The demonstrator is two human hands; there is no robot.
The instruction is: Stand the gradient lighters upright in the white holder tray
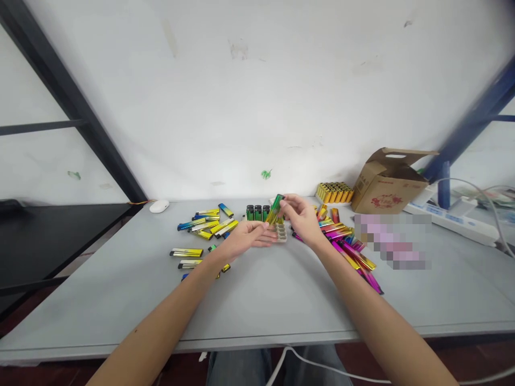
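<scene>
My right hand [301, 215] pinches a green-and-gold lighter [274, 208], held tilted above a small white tray [280, 232] on the grey table [257, 300]. My left hand [246, 237] lies just left of the tray, fingers stretched toward it and touching its edge. Three green lighters [258, 212] stand upright at the tray's far side. Loose blue-and-gold lighters [209, 224] lie scattered to the left. Pink, red and gold lighters [348, 249] are heaped to the right.
An open cardboard box [388, 185] stands at the back right, with a block of upright gold lighters [333, 192] beside it. A white power strip [458, 222] and cables lie far right. A white mouse [159, 206] sits back left. A black shelf [48, 225] adjoins the table's left.
</scene>
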